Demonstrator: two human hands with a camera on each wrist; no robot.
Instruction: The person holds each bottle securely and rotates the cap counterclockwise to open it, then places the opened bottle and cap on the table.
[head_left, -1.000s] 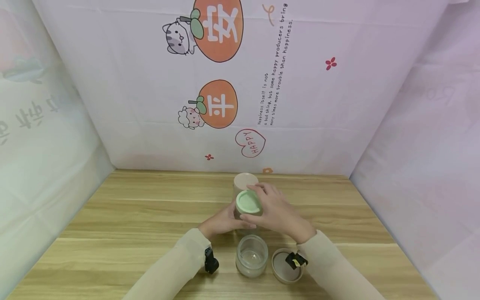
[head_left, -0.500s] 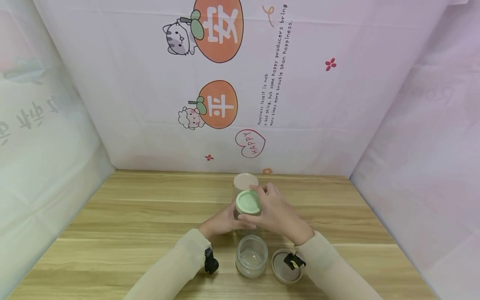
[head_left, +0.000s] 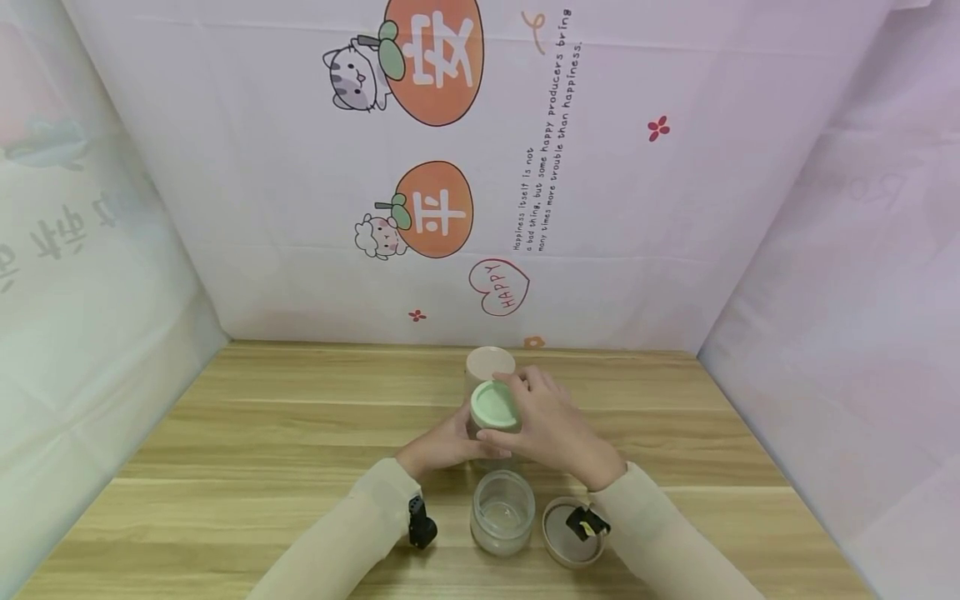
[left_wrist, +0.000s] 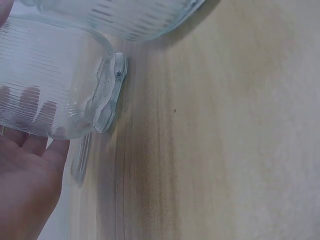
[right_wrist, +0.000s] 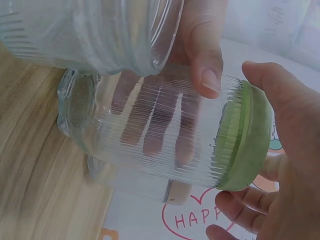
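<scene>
A clear ribbed glass jar [right_wrist: 150, 125] with a green lid [head_left: 497, 405] stands at the middle of the table. My left hand [head_left: 447, 442] grips its body from the left, thumb in front and fingers behind, visible through the glass in the right wrist view. My right hand [head_left: 555, 429] holds the rim of the green lid, thumb on the near side and fingers on the far side. The lid sits on the jar's mouth. In the left wrist view the jar's scalloped base [left_wrist: 111, 92] is down at the tabletop.
An open glass jar [head_left: 502, 515] stands nearer me, with a beige lid [head_left: 564, 542] lying upturned at its right. Behind the held jar is another jar with a beige lid [head_left: 490, 363]. A printed cloth [head_left: 600, 275] hangs at the table's back edge.
My right hand and wrist have shifted very slightly left, still holding the green lid. The left hand and the jars have stayed in place.
</scene>
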